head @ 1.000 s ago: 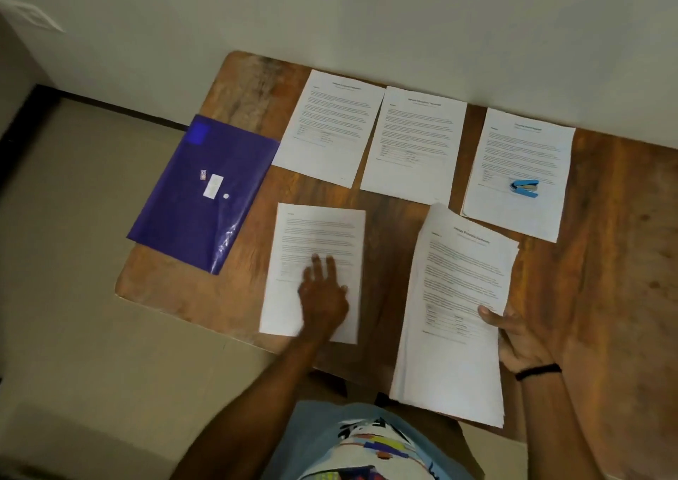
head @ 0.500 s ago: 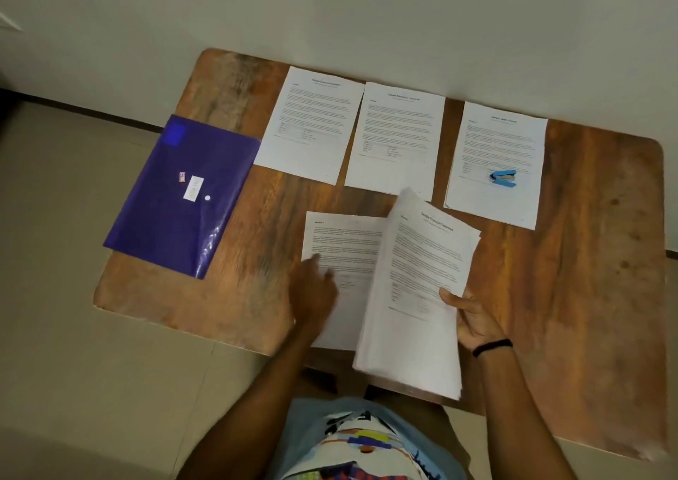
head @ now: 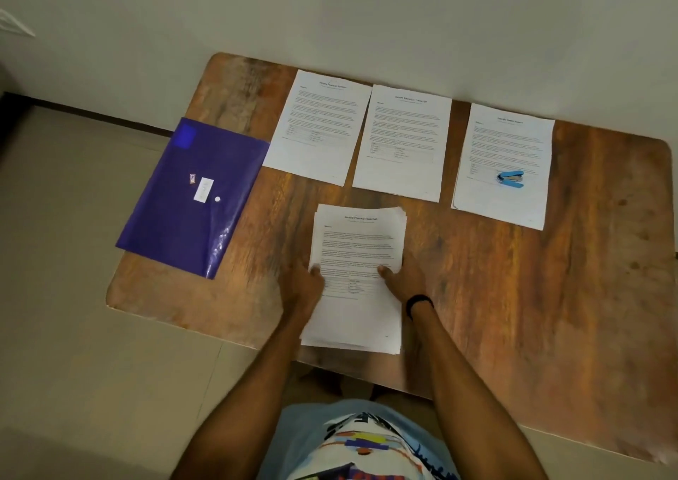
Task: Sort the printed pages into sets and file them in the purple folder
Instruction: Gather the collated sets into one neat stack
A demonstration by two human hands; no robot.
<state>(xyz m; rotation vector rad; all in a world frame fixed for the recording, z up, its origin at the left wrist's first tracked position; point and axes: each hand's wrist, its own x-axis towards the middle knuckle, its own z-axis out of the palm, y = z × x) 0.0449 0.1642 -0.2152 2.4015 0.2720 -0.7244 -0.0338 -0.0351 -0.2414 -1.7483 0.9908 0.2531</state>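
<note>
The stack of printed pages (head: 357, 245) now lies mid-table (head: 495, 296) at the near edge, with the loose sheet gathered in. The left hand (head: 304, 283) and right hand (head: 403, 278) pinch its sides, likely squaring it. The purple folder (head: 194, 193) waits at the left.

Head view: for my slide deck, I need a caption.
Left hand and right hand hold a stack of pages on the table, near three sheets, stapler and purple folder.

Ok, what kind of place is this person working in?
Likely a plain home room or small office: a wooden table against a bare wall, a tiled floor, a purple folder and printed pages.
</note>
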